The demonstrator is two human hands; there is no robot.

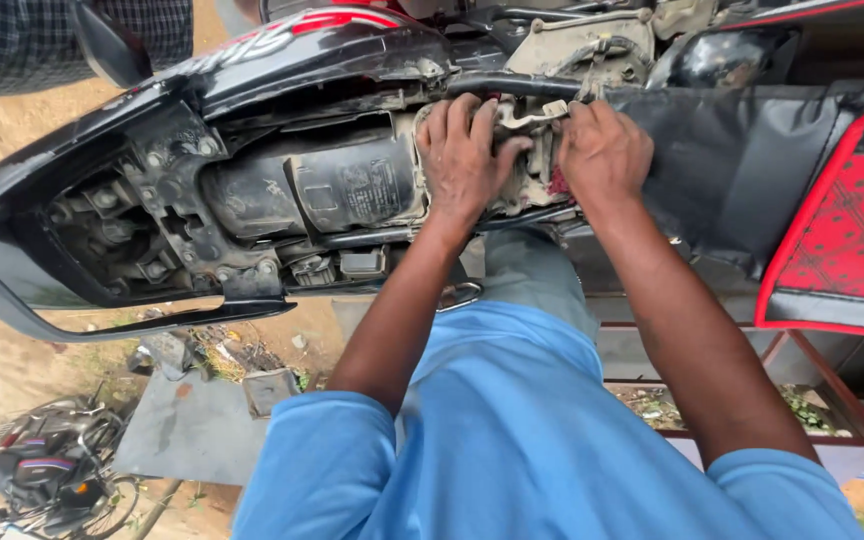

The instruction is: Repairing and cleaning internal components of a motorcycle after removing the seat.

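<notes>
Two hands inside open motorcycle [252,60] bay: left [462,150] fingers curled gripping grimy bracket [532,115], right [602,150] at 3 o'clock pinching red rag [558,183].

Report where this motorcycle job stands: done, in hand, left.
Done: the seat is swung aside, so the black battery box and frame bay lie open. In hand: the left hand and right hand both press on the dirty bracket mid-frame, with a red rag under the right one. Left: the bay is still uncovered; what the fingers grip is hidden.
</notes>
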